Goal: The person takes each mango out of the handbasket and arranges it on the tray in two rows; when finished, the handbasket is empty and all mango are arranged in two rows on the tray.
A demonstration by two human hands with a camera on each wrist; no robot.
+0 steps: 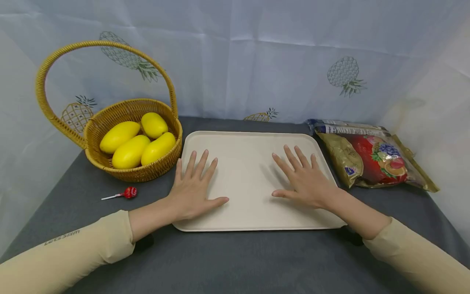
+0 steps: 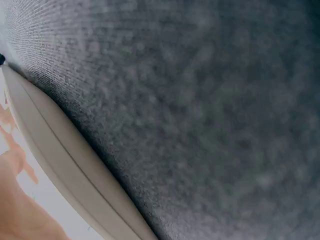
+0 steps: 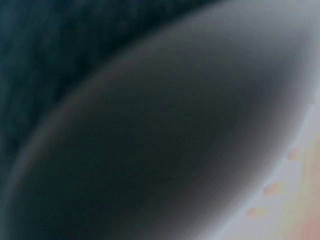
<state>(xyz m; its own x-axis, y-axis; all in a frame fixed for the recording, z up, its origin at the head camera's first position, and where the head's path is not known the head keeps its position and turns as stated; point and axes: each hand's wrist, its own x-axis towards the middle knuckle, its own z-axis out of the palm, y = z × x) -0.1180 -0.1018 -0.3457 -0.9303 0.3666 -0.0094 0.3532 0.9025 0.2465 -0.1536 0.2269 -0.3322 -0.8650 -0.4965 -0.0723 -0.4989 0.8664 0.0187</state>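
Note:
A cream rectangular tray lies on the dark grey table in the head view. My left hand is spread palm down over its left side, fingers straight and pointing away from me. Over the right side my right hand is spread the same way, with a shadow beside it on the tray. Neither hand holds anything. The left wrist view shows the tray's edge at close range and part of the left hand. In the right wrist view the tray's side is dark and blurred.
A wicker basket with a tall handle holds several yellow mangoes at the left. In front of it lies a red-wrapped lollipop. Shiny food packages lie right of the tray. A pineapple-print curtain hangs behind the table.

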